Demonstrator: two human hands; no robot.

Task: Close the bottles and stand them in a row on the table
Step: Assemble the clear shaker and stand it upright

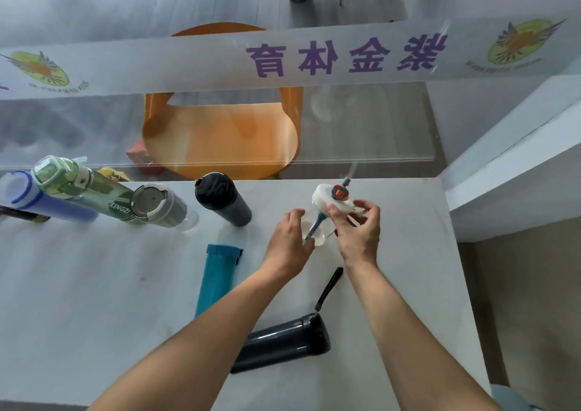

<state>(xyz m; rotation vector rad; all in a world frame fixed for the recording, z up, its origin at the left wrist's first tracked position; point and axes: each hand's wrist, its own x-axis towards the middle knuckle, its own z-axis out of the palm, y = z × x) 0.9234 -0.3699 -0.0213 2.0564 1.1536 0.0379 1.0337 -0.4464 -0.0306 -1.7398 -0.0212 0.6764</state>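
My left hand (290, 239) grips a small clear bottle (316, 237) with a blue straw inside, near the table's far right. My right hand (358, 231) holds its white lid (330, 198), which carries a red button and a grey spout, on the bottle's top. Along the far edge stand a blue bottle (37, 201), a green bottle (91, 189), a clear bottle with a grey lid (163, 206) and a dark grey bottle (223, 198). A teal bottle (217, 277) lies on its side in the middle. A black bottle (283, 343) with a strap lies near my forearms.
The white table (94, 300) ends at a glass panel with a printed banner (283, 58) behind it. An orange chair (220, 134) stands beyond the glass. The table's right edge drops off beside a white ledge (509, 165).
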